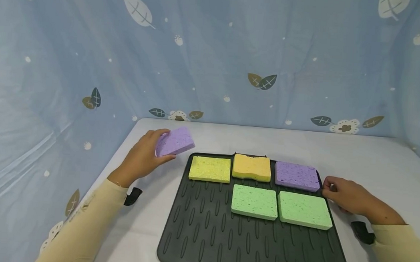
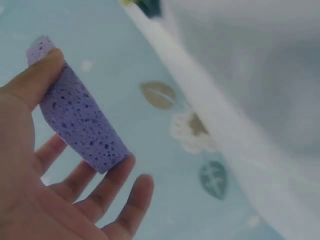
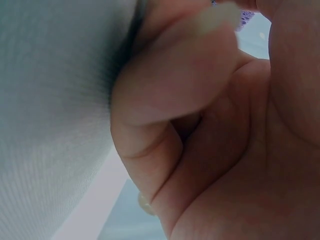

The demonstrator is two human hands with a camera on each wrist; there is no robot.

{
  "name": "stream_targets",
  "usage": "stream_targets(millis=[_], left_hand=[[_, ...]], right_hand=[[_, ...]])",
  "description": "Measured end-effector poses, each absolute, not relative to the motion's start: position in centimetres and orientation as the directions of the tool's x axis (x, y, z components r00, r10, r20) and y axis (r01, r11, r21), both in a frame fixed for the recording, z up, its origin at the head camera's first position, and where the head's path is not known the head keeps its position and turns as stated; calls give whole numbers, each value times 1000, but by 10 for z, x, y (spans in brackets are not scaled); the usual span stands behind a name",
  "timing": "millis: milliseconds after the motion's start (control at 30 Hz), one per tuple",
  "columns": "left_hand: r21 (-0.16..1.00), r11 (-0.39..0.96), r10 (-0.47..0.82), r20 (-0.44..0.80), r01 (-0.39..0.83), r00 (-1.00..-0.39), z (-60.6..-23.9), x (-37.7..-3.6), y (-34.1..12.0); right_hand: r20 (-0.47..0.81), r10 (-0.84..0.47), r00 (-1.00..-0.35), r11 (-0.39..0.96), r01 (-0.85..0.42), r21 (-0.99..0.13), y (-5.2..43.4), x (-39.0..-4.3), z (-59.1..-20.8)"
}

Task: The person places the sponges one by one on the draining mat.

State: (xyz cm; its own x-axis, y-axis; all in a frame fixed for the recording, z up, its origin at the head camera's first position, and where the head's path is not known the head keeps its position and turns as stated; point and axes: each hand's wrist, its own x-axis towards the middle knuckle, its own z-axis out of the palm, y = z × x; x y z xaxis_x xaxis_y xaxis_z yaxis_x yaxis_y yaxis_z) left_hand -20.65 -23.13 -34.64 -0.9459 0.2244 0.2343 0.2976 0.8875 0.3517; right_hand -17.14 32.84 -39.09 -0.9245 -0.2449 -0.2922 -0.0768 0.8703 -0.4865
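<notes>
My left hand (image 1: pixel 140 156) holds a purple sponge (image 1: pixel 175 141) above the white table, left of the dark mat's far corner. The left wrist view shows the thumb on one edge of that sponge (image 2: pixel 82 117) and fingers under the other. My right hand (image 1: pixel 350 197) rests at the mat's right edge with fingers loosely curled, close to another purple sponge (image 1: pixel 296 176); nothing shows in its grasp. On the dark ridged mat (image 1: pixel 196 234) lie a yellow sponge (image 1: pixel 210 169), an orange-yellow sponge (image 1: pixel 252 168) with wavy sides, and two green sponges (image 1: pixel 254 202).
The white table (image 1: pixel 367 156) extends around the mat. A blue curtain (image 1: pixel 215 51) with leaf and flower prints stands behind and along the left side. Each wrist carries a black strap piece (image 1: pixel 133 196).
</notes>
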Motion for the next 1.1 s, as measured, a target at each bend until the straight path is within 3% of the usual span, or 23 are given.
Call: stream_targets(millis=[500, 1100], left_hand=[[286, 807, 452, 264, 517, -852, -348, -159, -180], [212, 741, 629, 111, 637, -769, -370, -138, -161]], right_hand=[[-308, -248, -918, 873, -74, -482, 325, -175, -384], [-322, -238, -916, 873, -56, -484, 327, -171, -387]])
